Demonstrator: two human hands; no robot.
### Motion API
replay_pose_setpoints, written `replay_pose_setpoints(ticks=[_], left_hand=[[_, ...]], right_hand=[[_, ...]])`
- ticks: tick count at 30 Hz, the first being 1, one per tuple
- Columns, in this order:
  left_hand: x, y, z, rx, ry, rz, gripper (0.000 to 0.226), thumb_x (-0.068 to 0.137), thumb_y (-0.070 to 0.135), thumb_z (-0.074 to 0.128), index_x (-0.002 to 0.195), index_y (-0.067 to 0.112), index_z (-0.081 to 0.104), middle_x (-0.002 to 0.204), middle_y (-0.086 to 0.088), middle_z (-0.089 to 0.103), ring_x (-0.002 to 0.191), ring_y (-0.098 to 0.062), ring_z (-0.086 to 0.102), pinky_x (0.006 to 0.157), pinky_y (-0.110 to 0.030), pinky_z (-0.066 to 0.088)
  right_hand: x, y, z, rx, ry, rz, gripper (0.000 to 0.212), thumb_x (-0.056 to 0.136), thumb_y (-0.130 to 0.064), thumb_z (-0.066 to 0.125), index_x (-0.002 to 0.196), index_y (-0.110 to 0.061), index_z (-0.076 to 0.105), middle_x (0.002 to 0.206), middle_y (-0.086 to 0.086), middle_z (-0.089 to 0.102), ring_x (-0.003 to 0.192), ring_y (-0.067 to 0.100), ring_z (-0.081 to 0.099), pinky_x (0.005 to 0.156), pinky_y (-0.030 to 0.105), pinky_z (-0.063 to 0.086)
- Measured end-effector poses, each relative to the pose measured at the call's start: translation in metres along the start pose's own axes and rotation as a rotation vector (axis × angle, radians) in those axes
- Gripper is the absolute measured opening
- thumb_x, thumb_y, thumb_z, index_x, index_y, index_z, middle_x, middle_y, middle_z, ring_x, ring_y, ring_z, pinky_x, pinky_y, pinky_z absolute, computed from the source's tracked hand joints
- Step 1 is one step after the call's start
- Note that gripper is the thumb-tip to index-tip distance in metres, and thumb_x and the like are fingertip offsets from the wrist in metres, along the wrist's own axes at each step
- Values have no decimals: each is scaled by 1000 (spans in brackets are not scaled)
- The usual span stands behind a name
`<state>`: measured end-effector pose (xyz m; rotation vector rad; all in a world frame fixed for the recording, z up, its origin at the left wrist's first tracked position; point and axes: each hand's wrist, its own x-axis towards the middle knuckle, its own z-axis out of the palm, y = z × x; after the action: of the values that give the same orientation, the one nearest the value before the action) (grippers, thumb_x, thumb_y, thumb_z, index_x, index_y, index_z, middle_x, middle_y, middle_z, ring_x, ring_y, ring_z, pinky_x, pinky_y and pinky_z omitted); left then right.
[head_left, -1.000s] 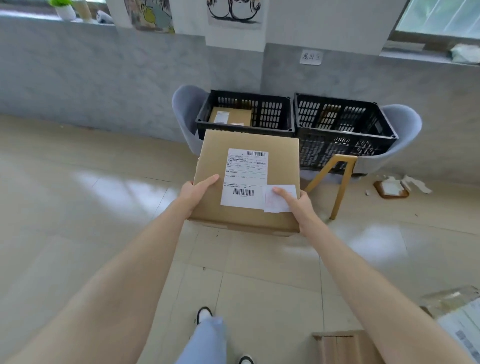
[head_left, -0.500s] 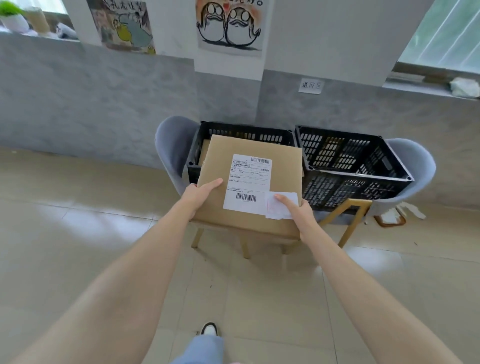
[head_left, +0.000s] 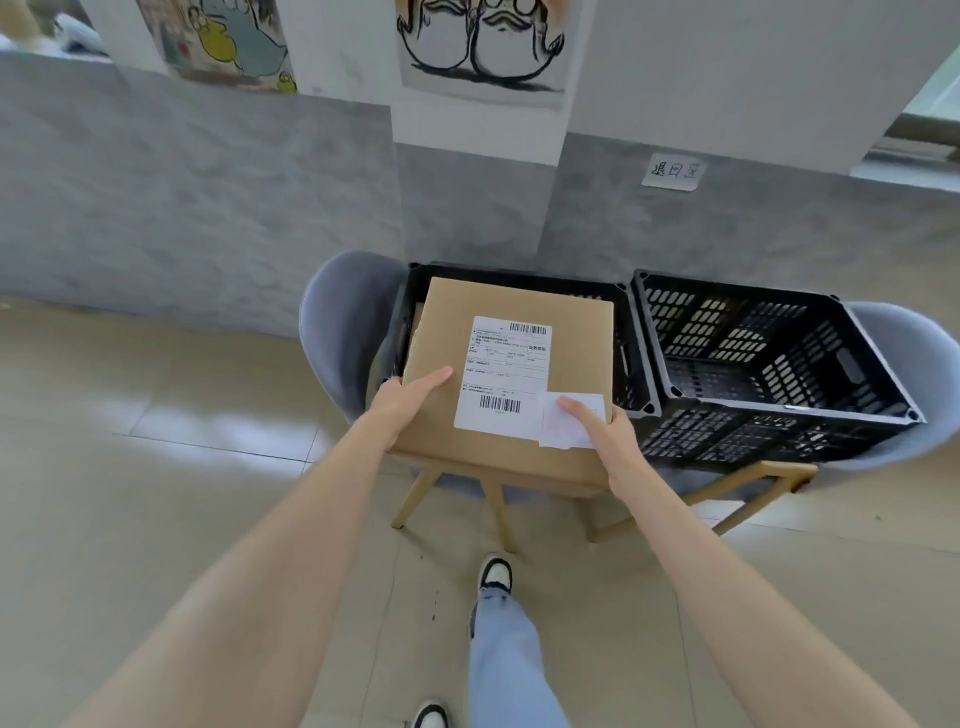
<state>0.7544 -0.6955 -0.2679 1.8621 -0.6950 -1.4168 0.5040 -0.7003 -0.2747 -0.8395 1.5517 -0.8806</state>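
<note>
Since the earlier frame the cardboard box has travelled forward with the person and now hangs over the left black crate, covering most of its opening, where before it only overlapped the crate's near edge.

Head view: the left hand grips the box at its near left corner, thumb lying flat on the top face; the fingers go under the box and cannot be seen. The right hand holds the near right corner the same way, its thumb pressing a small white slip against the top. A white shipping label with two barcodes sits on the top face, and the slip overlaps its near right corner. The box is held roughly level, above the crate's rim rather than inside it. A second black crate stands just to the right, touching the first. Both crates rest on grey chairs with wooden legs, against a grey wall that bears a small handwritten sign. One shoe steps forward on the tiled floor below.
</note>
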Motion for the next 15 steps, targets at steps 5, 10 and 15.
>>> replay_pose_setpoints(ticks=[5,10,15], left_hand=[[57,31,10,48,56,-20,87,79,57,67,142,10,29,137,-5,45,113,-21,44,89,-34,36],[117,62,24,46,118,-78,80,79,55,67,136,11,33,130,-5,48,111,-23,47,89,-37,39],[165,76,39,38,159,-140,73,82,53,66,134,12,35,127,-5,48,106,-21,46,86,-35,38]], right_hand=[[74,-18,19,-7,-48,21,56,82,-29,74,126,-10,45,111,1,58,98,16,56,71,23,47],[150,-39,33,-27,-94,67,69,80,-31,75,135,-10,40,119,2,59,105,18,57,88,33,49],[215,-46,45,-69,-115,102,80,78,-35,77,142,-11,35,122,2,57,107,18,57,87,33,49]])
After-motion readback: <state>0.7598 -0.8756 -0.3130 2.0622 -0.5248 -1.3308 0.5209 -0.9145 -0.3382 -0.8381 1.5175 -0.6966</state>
